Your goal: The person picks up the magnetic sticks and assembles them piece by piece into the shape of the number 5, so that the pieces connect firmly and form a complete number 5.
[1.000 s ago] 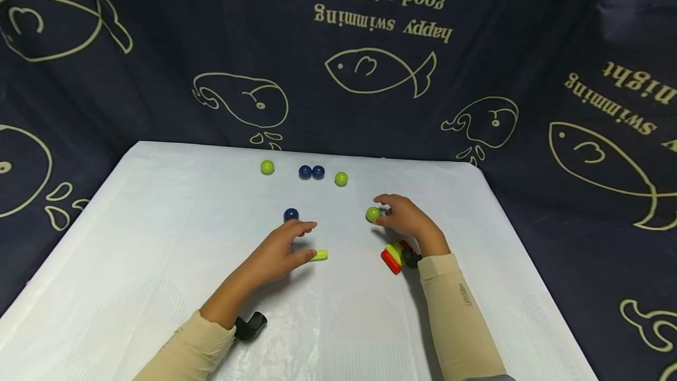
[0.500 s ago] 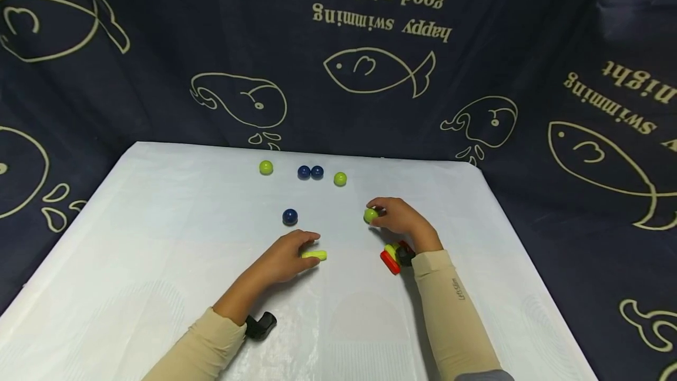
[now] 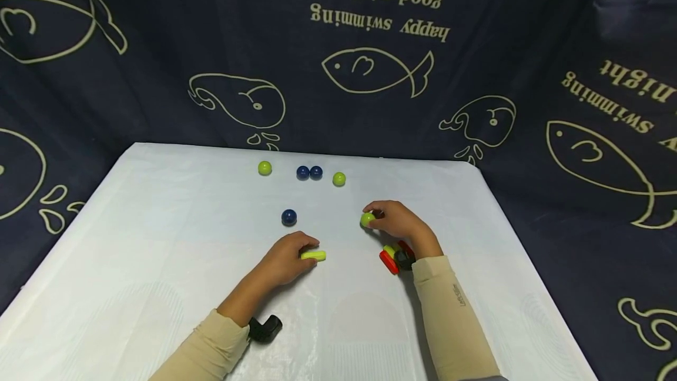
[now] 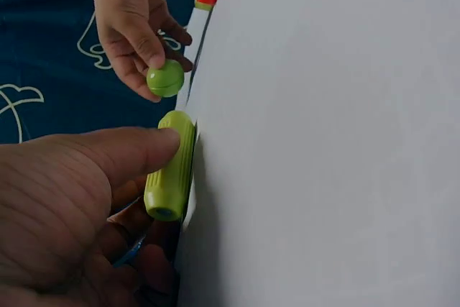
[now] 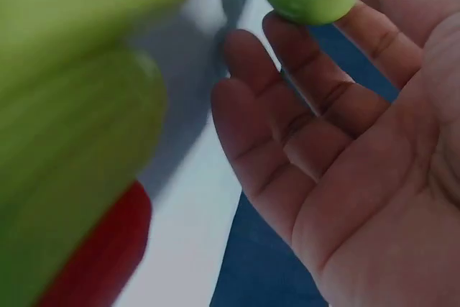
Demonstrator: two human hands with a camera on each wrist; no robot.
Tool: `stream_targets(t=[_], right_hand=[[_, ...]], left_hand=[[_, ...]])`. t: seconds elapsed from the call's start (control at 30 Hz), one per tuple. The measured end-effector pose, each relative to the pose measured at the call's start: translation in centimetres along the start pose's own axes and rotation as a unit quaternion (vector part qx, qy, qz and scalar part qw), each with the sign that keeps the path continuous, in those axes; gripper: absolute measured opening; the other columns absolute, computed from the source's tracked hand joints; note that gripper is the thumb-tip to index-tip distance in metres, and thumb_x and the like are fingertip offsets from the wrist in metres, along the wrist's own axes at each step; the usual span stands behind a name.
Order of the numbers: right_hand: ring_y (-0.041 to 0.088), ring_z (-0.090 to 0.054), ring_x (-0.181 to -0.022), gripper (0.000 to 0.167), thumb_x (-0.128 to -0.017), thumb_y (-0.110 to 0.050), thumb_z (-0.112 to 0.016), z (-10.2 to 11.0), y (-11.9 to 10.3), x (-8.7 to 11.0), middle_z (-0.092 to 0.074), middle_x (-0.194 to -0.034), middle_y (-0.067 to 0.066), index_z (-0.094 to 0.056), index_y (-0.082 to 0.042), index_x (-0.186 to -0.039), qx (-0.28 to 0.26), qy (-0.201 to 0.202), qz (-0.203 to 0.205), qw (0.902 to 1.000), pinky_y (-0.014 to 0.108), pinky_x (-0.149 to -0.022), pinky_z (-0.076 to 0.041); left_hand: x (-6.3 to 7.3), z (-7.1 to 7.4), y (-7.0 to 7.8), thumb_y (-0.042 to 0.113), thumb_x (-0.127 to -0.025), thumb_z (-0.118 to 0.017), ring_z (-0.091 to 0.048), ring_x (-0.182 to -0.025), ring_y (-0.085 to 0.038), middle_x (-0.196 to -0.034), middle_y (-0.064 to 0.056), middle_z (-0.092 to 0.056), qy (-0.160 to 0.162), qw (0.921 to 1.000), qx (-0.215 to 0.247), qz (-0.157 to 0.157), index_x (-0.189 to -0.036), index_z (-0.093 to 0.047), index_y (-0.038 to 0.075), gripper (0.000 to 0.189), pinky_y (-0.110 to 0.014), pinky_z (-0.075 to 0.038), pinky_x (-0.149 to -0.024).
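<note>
**Glossy lime-green ball (image 3: 367, 219) and ribbed yellow-green stick (image 3: 314, 256), one per hand, at a white-covered surface (image 3: 158, 222)**

Pinching the ball between thumb and fingertips with the right hand (image 3: 399, 220), other fingers apart in the right wrist view. Gripping the stick with the left hand (image 3: 285, 257), thumb over the ribbed side, one end pointing rightward. Hard to tell whether lifted or touching the surface.

Just below the right hand, side by side: a bundle of red and yellow-green rounded sticks (image 3: 390, 251), partly hidden behind a black wrist camera (image 3: 405, 260). Near the left hand, on the far side: a single glossy dark-blue ball (image 3: 288, 217). Farther back, left to right: a lone lime-green ball (image 3: 265, 168), two touching dark-blue balls (image 3: 302, 173), another lime-green ball (image 3: 339, 179).

Most likely to slip: the held ball, being smooth and only fingertip-pinched; then free to roll over the flat surface. Likely to tilt under off-centre thumb pressure: the held stick. Also possible: scattering the bundle with the low-hanging wrist camera, or nudging the single blue ball with left fingers.
</note>
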State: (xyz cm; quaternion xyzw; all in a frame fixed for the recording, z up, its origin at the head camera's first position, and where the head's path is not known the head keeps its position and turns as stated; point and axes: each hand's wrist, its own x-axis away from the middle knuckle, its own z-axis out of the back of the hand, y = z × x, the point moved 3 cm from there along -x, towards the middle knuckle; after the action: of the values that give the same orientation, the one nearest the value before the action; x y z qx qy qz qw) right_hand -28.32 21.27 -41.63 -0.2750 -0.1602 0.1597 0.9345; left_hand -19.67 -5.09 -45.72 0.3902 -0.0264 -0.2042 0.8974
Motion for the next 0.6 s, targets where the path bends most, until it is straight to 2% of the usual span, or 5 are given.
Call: stream_targets(t=[0.1, 0.23, 0.4, 0.6], right_hand=[[0.022, -0.057, -0.104, 0.033, -0.094, -0.017, -0.069, -0.3, 0.0, 0.5, -0.064, -0.112, 0.004, -0.066, -0.012, -0.127, -0.033, 0.01, 0.003, 0.9994, 0.041, -0.091, -0.047], [0.02, -0.06, -0.1, 0.033, -0.094, -0.018, -0.069, -0.8, -0.4, 1.2, -0.064, -0.113, 0.004, -0.066, -0.013, -0.127, -0.108, 0.014, 0.016, 0.9939, 0.039, -0.087, -0.05], [0.026, -0.063, -0.097, 0.031, -0.094, -0.016, -0.069, -1.7, -1.2, 2.2, -0.063, -0.112, 0.008, -0.065, -0.012, -0.125, -0.209, 0.0, 0.035, 0.9774, 0.042, -0.083, -0.053], [0.037, -0.062, -0.101, 0.031, -0.095, -0.01, -0.068, -3.2, -1.6, 3.3, -0.059, -0.112, 0.014, -0.061, -0.004, -0.125, -0.294, -0.005, 0.05, 0.9546, 0.043, -0.082, -0.055]], left_hand=[[0.0, 0.0, -0.1, 0.008, -0.083, -0.078, -0.059, -0.085, -0.015, -0.096, -0.001, -0.064, 0.01, 0.9998, -0.012, -0.014, -0.108, -0.072, 0.005, 0.026, -0.038, -0.049, -0.08], [0.1, 0.0, -0.3, 0.009, -0.082, -0.079, -0.056, -0.079, -0.012, -0.089, 0.004, -0.06, 0.017, 0.9987, -0.033, -0.034, -0.099, -0.072, 0.009, 0.018, -0.034, -0.049, -0.075], [0.2, 0.0, -0.6, 0.009, -0.084, -0.077, -0.055, -0.079, -0.011, -0.088, 0.005, -0.06, 0.019, 0.9984, -0.033, -0.042, -0.098, -0.072, 0.011, 0.015, -0.035, -0.048, -0.075], [0.4, 0.0, -0.8, 0.01, -0.086, -0.076, -0.055, -0.079, -0.01, -0.09, 0.006, -0.06, 0.023, 0.9992, 0.009, -0.03, -0.102, -0.071, 0.014, 0.017, -0.034, -0.047, -0.075]])
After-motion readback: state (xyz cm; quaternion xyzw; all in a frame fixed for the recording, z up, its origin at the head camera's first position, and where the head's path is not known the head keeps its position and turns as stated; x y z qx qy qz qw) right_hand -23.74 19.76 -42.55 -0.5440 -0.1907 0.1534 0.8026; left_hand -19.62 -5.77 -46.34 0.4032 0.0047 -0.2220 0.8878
